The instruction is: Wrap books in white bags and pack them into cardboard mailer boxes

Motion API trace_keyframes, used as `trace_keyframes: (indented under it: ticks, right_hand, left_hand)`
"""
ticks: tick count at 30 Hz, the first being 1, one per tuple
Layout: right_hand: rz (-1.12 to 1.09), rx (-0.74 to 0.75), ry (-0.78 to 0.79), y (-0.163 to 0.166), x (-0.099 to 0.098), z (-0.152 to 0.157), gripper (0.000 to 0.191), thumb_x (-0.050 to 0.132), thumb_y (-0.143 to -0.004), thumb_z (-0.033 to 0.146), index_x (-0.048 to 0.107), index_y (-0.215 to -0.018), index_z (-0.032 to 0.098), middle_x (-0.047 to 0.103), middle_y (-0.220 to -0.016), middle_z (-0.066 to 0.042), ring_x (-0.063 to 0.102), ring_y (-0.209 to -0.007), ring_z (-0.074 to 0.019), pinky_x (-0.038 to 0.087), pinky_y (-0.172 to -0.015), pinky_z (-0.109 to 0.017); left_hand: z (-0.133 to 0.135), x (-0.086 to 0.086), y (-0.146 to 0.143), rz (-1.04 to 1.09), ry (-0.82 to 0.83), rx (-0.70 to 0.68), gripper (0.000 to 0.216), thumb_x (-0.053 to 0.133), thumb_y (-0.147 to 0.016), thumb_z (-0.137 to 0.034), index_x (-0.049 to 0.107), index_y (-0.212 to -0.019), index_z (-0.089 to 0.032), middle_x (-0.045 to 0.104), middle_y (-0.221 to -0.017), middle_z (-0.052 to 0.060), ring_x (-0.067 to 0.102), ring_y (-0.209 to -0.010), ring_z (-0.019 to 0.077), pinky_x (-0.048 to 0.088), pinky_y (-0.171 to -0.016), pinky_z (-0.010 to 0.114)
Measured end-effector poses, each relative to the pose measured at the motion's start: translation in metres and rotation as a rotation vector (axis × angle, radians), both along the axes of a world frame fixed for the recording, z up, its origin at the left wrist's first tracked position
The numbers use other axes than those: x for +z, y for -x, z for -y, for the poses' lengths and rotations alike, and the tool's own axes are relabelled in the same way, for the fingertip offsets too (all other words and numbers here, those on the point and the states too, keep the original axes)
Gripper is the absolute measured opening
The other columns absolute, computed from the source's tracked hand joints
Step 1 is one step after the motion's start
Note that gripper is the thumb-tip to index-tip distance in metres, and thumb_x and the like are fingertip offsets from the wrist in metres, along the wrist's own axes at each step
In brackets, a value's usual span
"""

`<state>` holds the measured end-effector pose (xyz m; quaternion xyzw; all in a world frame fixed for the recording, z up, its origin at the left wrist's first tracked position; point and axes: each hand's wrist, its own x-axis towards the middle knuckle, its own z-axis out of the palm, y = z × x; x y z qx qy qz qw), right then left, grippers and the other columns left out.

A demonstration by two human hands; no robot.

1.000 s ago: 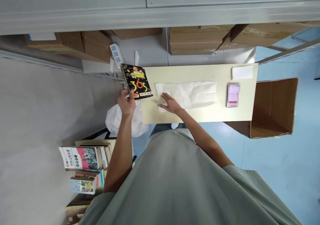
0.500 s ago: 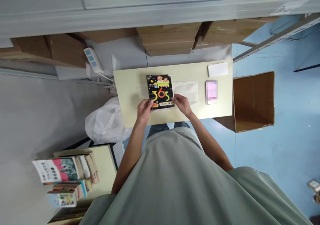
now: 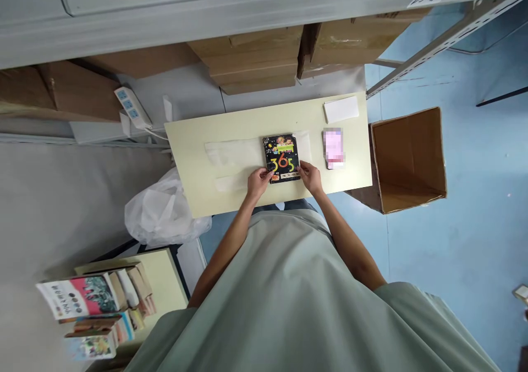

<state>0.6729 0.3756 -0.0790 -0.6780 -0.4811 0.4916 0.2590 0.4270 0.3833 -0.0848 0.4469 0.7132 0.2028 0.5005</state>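
Note:
A black book [image 3: 281, 157] with a colourful "365" on its cover is between my two hands over the pale yellow table [image 3: 190, 179]. My left hand [image 3: 258, 184] pinches its lower left corner, thumb on the cover. At the lower right edge, my right hand [image 3: 311, 177] grips it the same way. Beneath and beside the book lie whitish strips [image 3: 235, 154] on the tabletop. Whether the book rests on the table or hangs just above it, I cannot tell.
A phone [image 3: 333, 148] and a white box [image 3: 341, 109] lie at the table's right. An open cardboard box [image 3: 412, 160] stands beyond that end. At left are a power strip [image 3: 132, 108], a white plastic bag [image 3: 160, 212] and stacked books [image 3: 94, 295]. A metal shelf [image 3: 206, 11] crosses the top.
Both hands have carried the book to the right along the table, uncovering more of the whitish strips on its left. The camera view has also shifted and turned slightly.

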Motion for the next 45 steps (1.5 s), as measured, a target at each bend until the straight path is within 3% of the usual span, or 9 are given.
trace_keyframes:
  ticks: [6,10,16,20,25,30,34,40,45]
  right_hand:
    - [0.233,0.126,-0.047,0.003,0.004,-0.001,0.052,0.051,-0.109,0.051,0.074,-0.142,0.018,0.082,-0.115,-0.013,0.078,-0.101,-0.0288,0.061,-0.097,-0.041]
    - [0.301,0.191,0.014,-0.004,0.011,-0.006,0.043,0.054,-0.109,0.042,0.077,-0.138,0.021,0.080,-0.112,-0.012,0.077,-0.097,-0.0275,0.062,-0.095,-0.041]
    - [0.441,0.020,-0.044,-0.016,0.009,-0.008,0.042,0.055,-0.106,0.041,0.071,-0.135,0.014,0.072,-0.130,-0.023,0.071,-0.115,-0.0353,0.057,-0.107,-0.054]
    - [0.425,-0.042,0.015,-0.016,-0.001,-0.014,0.042,0.062,-0.102,0.044,0.064,-0.131,0.013,0.076,-0.114,-0.020,0.072,-0.106,-0.0338,0.057,-0.102,-0.052]
    - [0.396,-0.078,0.053,-0.011,-0.005,-0.025,0.031,0.064,-0.101,0.051,0.065,-0.099,0.021,0.076,-0.097,-0.015,0.071,-0.101,-0.0325,0.058,-0.095,-0.047]
    - [0.332,-0.048,-0.019,-0.006,0.006,-0.025,0.030,0.059,-0.104,0.051,0.062,-0.091,0.024,0.075,-0.101,-0.014,0.071,-0.098,-0.0290,0.059,-0.093,-0.044]
    - [0.273,-0.031,-0.050,0.001,0.014,-0.025,0.032,0.057,-0.106,0.053,0.062,-0.095,0.023,0.072,-0.111,-0.013,0.072,-0.084,-0.0232,0.061,-0.085,-0.041]
    - [0.339,-0.076,-0.099,-0.006,0.024,-0.039,0.028,0.056,-0.107,0.047,0.060,-0.093,0.023,0.071,-0.110,-0.012,0.072,-0.082,-0.0216,0.061,-0.084,-0.040]
    - [0.180,0.089,-0.138,0.000,0.037,-0.042,0.030,0.060,-0.105,0.049,0.065,-0.093,0.022,0.069,-0.115,-0.011,0.074,-0.084,-0.0203,0.064,-0.079,-0.036]
  left_hand:
    - [0.002,-0.009,0.002,0.053,0.023,0.071,0.051,0.084,-0.076,-0.071,0.075,-0.084,-0.021,0.082,-0.087,0.010,0.075,-0.085,0.0277,0.056,-0.077,0.036]
    - [0.003,-0.012,0.004,0.066,0.016,0.081,0.053,0.083,-0.074,-0.073,0.074,-0.084,-0.021,0.080,-0.085,0.009,0.073,-0.082,0.0257,0.055,-0.077,0.035]
    - [0.005,-0.015,0.006,0.132,0.005,0.103,0.058,0.084,-0.072,-0.075,0.071,-0.086,-0.020,0.078,-0.086,0.009,0.071,-0.082,0.0232,0.054,-0.079,0.035]
    - [0.003,-0.013,0.007,0.191,0.014,0.135,0.062,0.087,-0.068,-0.075,0.070,-0.087,-0.019,0.076,-0.086,0.009,0.070,-0.082,0.0226,0.054,-0.077,0.035]
    - [-0.002,-0.008,0.014,0.289,0.087,0.202,0.062,0.092,-0.063,-0.071,0.070,-0.089,-0.019,0.077,-0.087,0.008,0.071,-0.086,0.0246,0.055,-0.080,0.036]
    - [-0.004,-0.005,0.021,0.306,0.113,0.247,0.061,0.095,-0.058,-0.067,0.070,-0.086,-0.019,0.078,-0.086,0.007,0.073,-0.088,0.0264,0.055,-0.081,0.037]
    - [-0.003,-0.005,0.018,0.159,0.072,0.213,0.051,0.091,-0.067,-0.064,0.068,-0.080,-0.021,0.077,-0.081,0.006,0.073,-0.087,0.0281,0.053,-0.077,0.036]
    - [0.006,-0.010,0.019,0.001,0.011,0.184,0.044,0.088,-0.075,-0.062,0.069,-0.081,-0.022,0.079,-0.083,0.008,0.073,-0.086,0.0278,0.053,-0.079,0.036]
    - [0.014,-0.014,0.025,-0.031,0.044,0.163,0.039,0.088,-0.074,-0.058,0.072,-0.078,-0.023,0.077,-0.078,0.006,0.072,-0.078,0.0246,0.051,-0.075,0.033]
